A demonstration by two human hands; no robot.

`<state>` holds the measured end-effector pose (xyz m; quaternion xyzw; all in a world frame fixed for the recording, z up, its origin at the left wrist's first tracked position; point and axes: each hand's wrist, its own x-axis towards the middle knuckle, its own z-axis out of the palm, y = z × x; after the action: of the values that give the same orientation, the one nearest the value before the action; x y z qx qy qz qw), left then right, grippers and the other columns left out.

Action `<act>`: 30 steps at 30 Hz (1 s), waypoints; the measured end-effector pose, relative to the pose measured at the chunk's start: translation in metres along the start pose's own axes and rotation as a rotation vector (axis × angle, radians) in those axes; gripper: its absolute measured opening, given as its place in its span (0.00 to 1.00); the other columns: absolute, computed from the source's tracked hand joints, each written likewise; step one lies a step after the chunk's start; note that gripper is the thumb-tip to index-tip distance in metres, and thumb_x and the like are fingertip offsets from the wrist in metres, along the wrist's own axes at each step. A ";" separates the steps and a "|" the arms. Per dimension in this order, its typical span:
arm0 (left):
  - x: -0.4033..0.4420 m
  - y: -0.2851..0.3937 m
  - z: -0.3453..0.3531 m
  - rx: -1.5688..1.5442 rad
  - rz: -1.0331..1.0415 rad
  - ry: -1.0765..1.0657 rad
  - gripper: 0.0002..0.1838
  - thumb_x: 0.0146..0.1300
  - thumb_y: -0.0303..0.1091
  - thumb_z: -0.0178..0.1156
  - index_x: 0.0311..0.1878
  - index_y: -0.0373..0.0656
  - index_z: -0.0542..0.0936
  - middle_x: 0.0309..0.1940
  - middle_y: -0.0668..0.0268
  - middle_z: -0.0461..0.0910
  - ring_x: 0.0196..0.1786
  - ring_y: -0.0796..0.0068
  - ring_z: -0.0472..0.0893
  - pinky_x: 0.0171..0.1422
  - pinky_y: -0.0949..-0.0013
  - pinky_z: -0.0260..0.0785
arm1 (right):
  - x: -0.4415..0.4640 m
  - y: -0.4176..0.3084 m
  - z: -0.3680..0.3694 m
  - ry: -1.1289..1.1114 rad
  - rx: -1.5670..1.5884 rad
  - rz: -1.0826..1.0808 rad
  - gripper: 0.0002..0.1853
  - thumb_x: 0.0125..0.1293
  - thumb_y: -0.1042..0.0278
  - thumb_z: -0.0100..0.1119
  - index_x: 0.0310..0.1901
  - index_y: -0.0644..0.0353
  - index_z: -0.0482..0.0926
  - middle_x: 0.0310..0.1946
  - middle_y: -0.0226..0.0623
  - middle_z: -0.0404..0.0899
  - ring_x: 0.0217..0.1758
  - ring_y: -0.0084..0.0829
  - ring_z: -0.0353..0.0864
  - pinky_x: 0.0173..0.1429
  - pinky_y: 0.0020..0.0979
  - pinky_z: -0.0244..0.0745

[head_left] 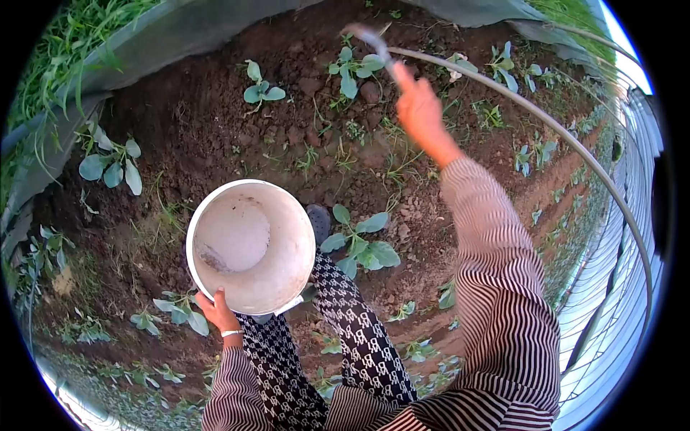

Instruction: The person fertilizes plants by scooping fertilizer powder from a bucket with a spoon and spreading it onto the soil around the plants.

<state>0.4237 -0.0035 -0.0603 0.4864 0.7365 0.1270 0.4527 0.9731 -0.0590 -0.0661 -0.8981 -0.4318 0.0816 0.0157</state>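
Observation:
My left hand [218, 316] grips the lower rim of a white bucket [287, 269], which is tilted so its inside shows, with a little dark residue in it. My right hand [419, 108] is stretched out ahead, closed round the handle of a small tool [373, 43]. The tool is blurred, and its head points to the upper left above the soil. Just below the tool grows a leafy seedling [348, 70]. Another seedling [363, 243] stands right of the bucket, close to my shoe [318, 223].
Brown soil [194, 108] holds rows of seedlings and small weeds. A curved pipe [532, 108] arches across the right side, beside ribbed plastic sheeting [611, 287]. Grey sheeting [165, 43] edges the bed at the top left, with tall grass [86, 43] behind it.

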 end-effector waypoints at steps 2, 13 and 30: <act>-0.003 -0.001 0.001 0.001 0.002 0.008 0.16 0.56 0.33 0.56 0.44 0.33 0.68 0.39 0.60 0.71 0.41 0.69 0.69 0.52 0.66 0.63 | 0.030 0.044 -0.017 0.097 -0.124 0.005 0.32 0.61 0.73 0.51 0.69 0.47 0.60 0.41 0.50 0.73 0.33 0.46 0.79 0.37 0.44 0.76; -0.010 -0.016 0.007 0.057 0.023 -0.002 0.17 0.56 0.34 0.59 0.44 0.35 0.68 0.38 0.60 0.73 0.40 0.70 0.71 0.49 0.66 0.65 | 0.065 0.106 -0.032 -0.298 -0.647 0.009 0.25 0.67 0.71 0.44 0.67 0.56 0.61 0.41 0.49 0.74 0.36 0.48 0.81 0.37 0.44 0.77; 0.044 0.022 -0.049 -0.175 -0.227 -0.423 0.10 0.48 0.25 0.62 0.35 0.34 0.76 0.29 0.64 0.75 0.26 0.70 0.75 0.24 0.67 0.64 | -0.525 -0.053 -0.174 0.019 1.238 1.218 0.21 0.64 0.70 0.54 0.59 0.62 0.72 0.21 0.20 0.66 0.17 0.11 0.58 0.17 0.18 0.49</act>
<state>0.3927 0.0559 -0.0431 0.3753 0.6615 0.0339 0.6484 0.6383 -0.4269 0.1806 -0.8035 0.2463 0.2887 0.4586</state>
